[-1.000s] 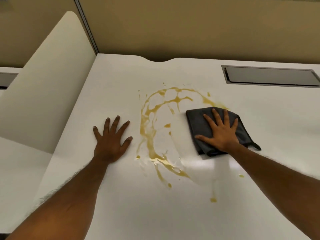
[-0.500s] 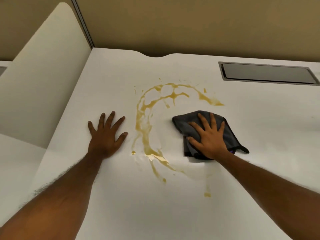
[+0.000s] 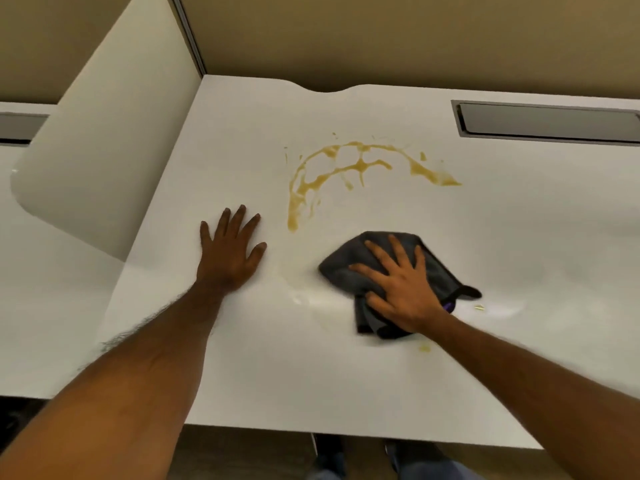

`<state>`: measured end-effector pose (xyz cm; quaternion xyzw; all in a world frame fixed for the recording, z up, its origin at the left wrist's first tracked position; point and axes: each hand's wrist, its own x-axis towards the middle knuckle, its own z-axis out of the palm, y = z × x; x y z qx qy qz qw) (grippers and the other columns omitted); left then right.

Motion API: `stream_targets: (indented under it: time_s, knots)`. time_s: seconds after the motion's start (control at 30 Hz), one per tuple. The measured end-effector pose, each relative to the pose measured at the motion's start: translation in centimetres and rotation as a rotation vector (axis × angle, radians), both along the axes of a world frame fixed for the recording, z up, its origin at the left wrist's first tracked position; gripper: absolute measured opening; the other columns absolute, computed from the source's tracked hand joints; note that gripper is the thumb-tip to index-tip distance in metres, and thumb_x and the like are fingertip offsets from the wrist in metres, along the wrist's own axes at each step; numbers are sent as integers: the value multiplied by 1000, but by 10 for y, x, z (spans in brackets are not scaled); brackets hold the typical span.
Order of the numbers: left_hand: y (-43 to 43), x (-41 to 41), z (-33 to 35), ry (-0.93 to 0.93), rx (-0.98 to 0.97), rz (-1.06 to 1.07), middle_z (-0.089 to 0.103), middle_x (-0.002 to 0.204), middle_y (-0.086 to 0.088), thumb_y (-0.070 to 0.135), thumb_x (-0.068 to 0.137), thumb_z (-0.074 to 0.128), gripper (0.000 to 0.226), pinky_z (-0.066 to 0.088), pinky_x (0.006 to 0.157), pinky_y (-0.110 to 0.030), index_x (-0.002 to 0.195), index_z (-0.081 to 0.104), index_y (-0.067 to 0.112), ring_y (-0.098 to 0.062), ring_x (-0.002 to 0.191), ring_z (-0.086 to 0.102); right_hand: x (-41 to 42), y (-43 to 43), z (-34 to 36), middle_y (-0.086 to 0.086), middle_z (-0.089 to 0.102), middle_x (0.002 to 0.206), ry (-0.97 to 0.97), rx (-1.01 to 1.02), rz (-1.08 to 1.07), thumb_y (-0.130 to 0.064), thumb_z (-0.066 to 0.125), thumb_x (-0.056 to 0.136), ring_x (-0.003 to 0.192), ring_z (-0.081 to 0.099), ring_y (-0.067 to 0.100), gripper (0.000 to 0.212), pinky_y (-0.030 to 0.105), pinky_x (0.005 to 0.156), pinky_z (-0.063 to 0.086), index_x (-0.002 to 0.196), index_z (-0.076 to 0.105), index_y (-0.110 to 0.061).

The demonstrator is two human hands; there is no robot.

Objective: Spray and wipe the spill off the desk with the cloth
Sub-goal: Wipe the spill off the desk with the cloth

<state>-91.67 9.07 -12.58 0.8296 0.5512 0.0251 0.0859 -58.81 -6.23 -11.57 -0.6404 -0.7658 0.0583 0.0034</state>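
Note:
A yellow-brown spill [image 3: 360, 166] arcs across the middle of the white desk [image 3: 519, 237]. A dark grey cloth [image 3: 349, 261] lies bunched on the desk just below the spill, and my right hand [image 3: 401, 289] presses flat on it with fingers spread. My left hand [image 3: 230, 251] rests flat on the desk to the left of the spill, holding nothing. A wet smear [image 3: 311, 299] shows between the hands. Two small yellow drops sit near the cloth, one [image 3: 424, 348] below it and another [image 3: 479, 307] to its right. No spray bottle is in view.
A white divider panel [image 3: 104, 150] stands along the desk's left side. A grey cable flap [image 3: 547, 123] is set into the desk at the back right. A beige wall [image 3: 381, 39] runs behind. The desk's front edge [image 3: 346, 433] is close to me.
My right hand has dragged the cloth down and toward me, wiping away the lower left part of the spill. The left hand stays flat on the desk. The view has tilted down.

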Motion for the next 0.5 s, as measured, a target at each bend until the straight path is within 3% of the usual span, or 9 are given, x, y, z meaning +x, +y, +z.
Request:
stream_targets:
  time_s: [0.13, 0.2, 0.37, 0.5]
  knots:
    - [-34, -15, -5, -8, 10, -17, 9, 166, -1, 59, 91, 18, 71, 3, 119, -60, 155, 19, 28, -23, 153, 6, -19, 37, 4, 3, -4, 165, -37, -68, -224, -78, 15, 81, 147, -15, 43, 74, 78, 105, -13, 150, 13, -51]
    - [-49, -17, -5, -13, 11, -9, 10, 166, -2, 58, 91, 19, 71, 3, 119, -59, 155, 19, 27, -24, 153, 7, -56, 47, 4, 7, -9, 165, -73, -77, -231, -85, 10, 77, 144, -19, 47, 83, 76, 100, -21, 151, 8, -48]
    - [-76, -19, -2, 9, 10, -5, 12, 165, -5, 59, 91, 19, 74, 6, 119, -60, 155, 21, 23, -27, 152, 10, -102, -7, -5, 5, 6, 165, -38, 16, 70, -80, 26, 84, 148, -11, 44, 71, 78, 105, -4, 149, 20, -51]
    - [-88, -21, -5, -29, 20, -3, 13, 165, -5, 56, 92, 23, 71, 5, 119, -60, 155, 22, 22, -25, 152, 9, -40, -41, -7, -2, 8, 165, -43, 53, 6, -76, 27, 87, 150, -8, 39, 65, 78, 106, 3, 147, 18, -55]
